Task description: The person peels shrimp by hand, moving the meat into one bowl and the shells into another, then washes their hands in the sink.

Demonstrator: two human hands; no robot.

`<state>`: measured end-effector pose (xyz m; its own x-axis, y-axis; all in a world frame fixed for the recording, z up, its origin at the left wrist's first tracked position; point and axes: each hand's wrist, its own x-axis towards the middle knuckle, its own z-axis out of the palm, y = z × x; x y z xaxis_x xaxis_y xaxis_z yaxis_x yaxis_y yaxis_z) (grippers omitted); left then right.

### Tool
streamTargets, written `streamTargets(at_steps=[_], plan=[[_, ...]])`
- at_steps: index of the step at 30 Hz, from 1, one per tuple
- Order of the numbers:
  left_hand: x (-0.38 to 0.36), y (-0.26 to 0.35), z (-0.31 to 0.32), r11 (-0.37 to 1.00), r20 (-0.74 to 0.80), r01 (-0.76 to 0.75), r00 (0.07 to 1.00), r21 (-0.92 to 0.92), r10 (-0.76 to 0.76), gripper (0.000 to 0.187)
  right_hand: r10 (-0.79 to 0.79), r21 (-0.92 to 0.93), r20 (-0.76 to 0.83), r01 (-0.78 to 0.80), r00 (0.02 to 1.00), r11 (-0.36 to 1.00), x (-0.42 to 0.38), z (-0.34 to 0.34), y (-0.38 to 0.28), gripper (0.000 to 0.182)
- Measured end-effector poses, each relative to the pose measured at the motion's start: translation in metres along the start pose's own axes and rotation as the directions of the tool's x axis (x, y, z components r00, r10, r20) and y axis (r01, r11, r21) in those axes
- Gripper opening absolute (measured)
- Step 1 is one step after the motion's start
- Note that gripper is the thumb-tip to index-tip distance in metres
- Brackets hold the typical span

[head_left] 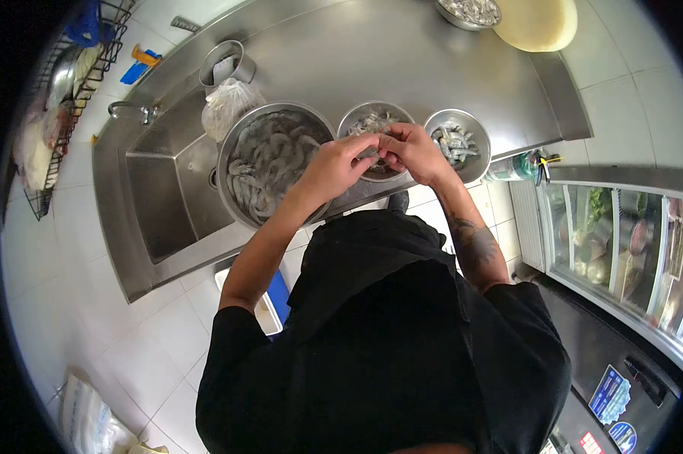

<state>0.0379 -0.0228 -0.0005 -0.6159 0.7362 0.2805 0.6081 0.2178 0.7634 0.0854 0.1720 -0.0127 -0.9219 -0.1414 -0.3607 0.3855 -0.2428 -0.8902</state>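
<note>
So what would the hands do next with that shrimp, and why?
Probably drop it into a small bowl. Both the left hand and right hand pinch one shrimp above the middle bowl, with the big bowl of whole shrimp alongside.

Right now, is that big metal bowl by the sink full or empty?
Full. The big metal bowl is heaped nearly to its rim with grey raw shrimp. It sits beside the sink.
</note>
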Motion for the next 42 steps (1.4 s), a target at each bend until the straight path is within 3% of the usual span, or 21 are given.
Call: streamTargets(at_steps=[5, 7, 8, 14, 16, 17, 19, 23, 26, 32, 34, 38, 40, 42], plan=[[0.012, 0.009, 0.001, 0.996, 0.055, -0.083, 0.995, 0.045, 0.08, 0.025, -0.008, 0.06, -0.022, 0.009, 1.0, 0.998, -0.003, -0.007, 0.005, 0.014], [0.014, 0.012, -0.001, 0.997, 0.165, 0.067, 0.984, -0.024, -0.062, 0.019, 0.004, 0.056, -0.05, -0.001, 0.999, 0.998, -0.006, -0.004, 0.004, 0.014], [0.013, 0.01, 0.0, 0.998, 0.176, 0.061, 0.983, -0.023, -0.056, 0.019, -0.001, 0.064, -0.058, 0.005, 0.998, 0.998, -0.006, -0.004, 0.004, 0.014], [0.008, 0.0, 0.006, 0.996, 0.106, 0.086, 0.99, 0.035, -0.089, 0.02, 0.006, 0.102, -0.088, 0.003, 0.996, 0.995, -0.009, -0.012, 0.007, 0.015], [0.015, 0.02, 0.011, 0.991, -0.038, 0.064, 0.997, -0.115, -0.069, 0.019, 0.009, 0.073, -0.055, -0.005, 0.998, 0.997, -0.01, -0.011, 0.006, 0.015], [0.015, 0.019, 0.012, 0.992, -0.036, 0.064, 0.997, -0.111, -0.069, 0.019, 0.007, 0.076, -0.054, -0.003, 0.999, 0.997, -0.01, -0.011, 0.006, 0.015], [0.018, 0.016, 0.012, 0.996, 0.044, -0.059, 0.997, 0.061, 0.057, 0.016, -0.013, 0.109, -0.08, 0.021, 0.997, 0.994, -0.01, -0.012, 0.003, 0.015], [0.02, 0.016, 0.009, 0.997, 0.154, -0.011, 0.988, 0.077, -0.001, 0.015, -0.031, 0.06, -0.092, 0.036, 0.995, 0.998, -0.012, -0.016, 0.006, 0.015], [0.02, 0.015, 0.012, 0.999, 0.154, -0.019, 0.988, 0.046, 0.012, 0.012, -0.049, 0.037, -0.107, 0.053, 0.993, 0.998, -0.014, -0.016, 0.009, 0.015], [0.018, 0.017, 0.013, 1.0, 0.145, -0.018, 0.989, 0.002, 0.018, 0.014, 0.015, 0.156, -0.153, 0.009, 0.988, 0.988, -0.023, -0.011, 0.009, 0.015], [0.018, 0.015, 0.016, 0.998, 0.047, -0.037, 0.998, -0.044, 0.039, 0.019, 0.016, 0.26, -0.141, 0.021, 0.99, 0.965, -0.031, -0.01, 0.003, 0.017], [0.016, 0.021, 0.018, 0.998, 0.005, -0.017, 1.0, -0.061, 0.017, 0.023, -0.018, 0.307, -0.183, 0.075, 0.983, 0.949, -0.036, -0.01, 0.003, 0.015], [0.014, 0.019, 0.017, 0.996, 0.022, 0.073, 0.997, -0.043, -0.072, 0.024, -0.027, 0.3, -0.231, 0.098, 0.973, 0.949, -0.036, -0.015, 0.005, 0.014], [0.012, 0.013, 0.018, 0.998, -0.021, 0.025, 0.999, -0.066, -0.026, 0.023, -0.047, 0.243, -0.258, 0.112, 0.965, 0.963, -0.039, -0.024, 0.001, 0.014]])
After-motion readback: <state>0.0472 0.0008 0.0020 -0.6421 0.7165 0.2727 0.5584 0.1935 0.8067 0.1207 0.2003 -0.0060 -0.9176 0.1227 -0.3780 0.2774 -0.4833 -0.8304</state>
